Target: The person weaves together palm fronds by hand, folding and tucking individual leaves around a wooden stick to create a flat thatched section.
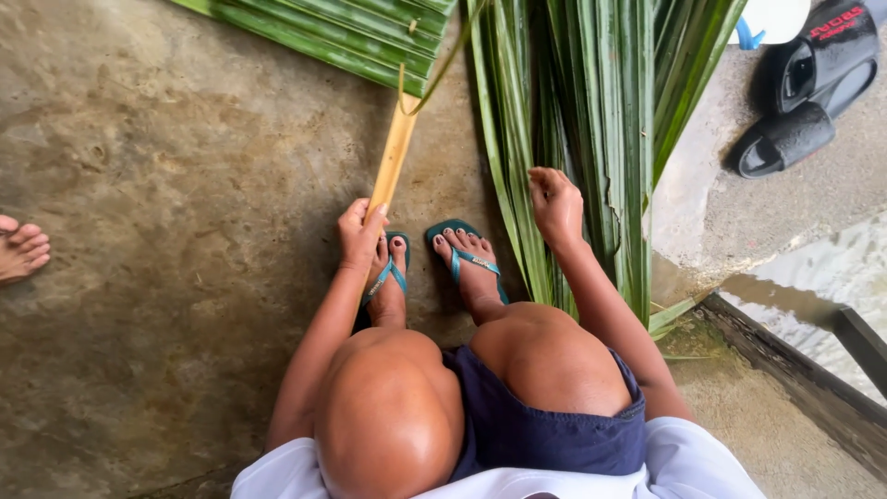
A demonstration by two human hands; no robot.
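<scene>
Both hands busy: my left hand (360, 231) pinching the flat tan wooden slat (393, 157) (pointing twelve o'clock), my right hand (556, 205) closed on long green palm leaves (591, 120) whose edges could slice my fingers, I judge.

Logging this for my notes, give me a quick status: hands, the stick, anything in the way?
Left hand shut on wooden stick. Right hand closed on palm leaves. Stick's far end under folded leaf panel. Nothing blocking on concrete floor.

- Wooden stick (392, 157): flat, pale yellow-tan, lying on the concrete floor at a slight slant; its near end sits in the left hand (360, 236), its far end meets the folded green leaves.
- Palm leaves (591, 120): long, narrow, deep green blades spread lengthwise on the floor; the right hand (556, 205) rests closed on them.
</scene>
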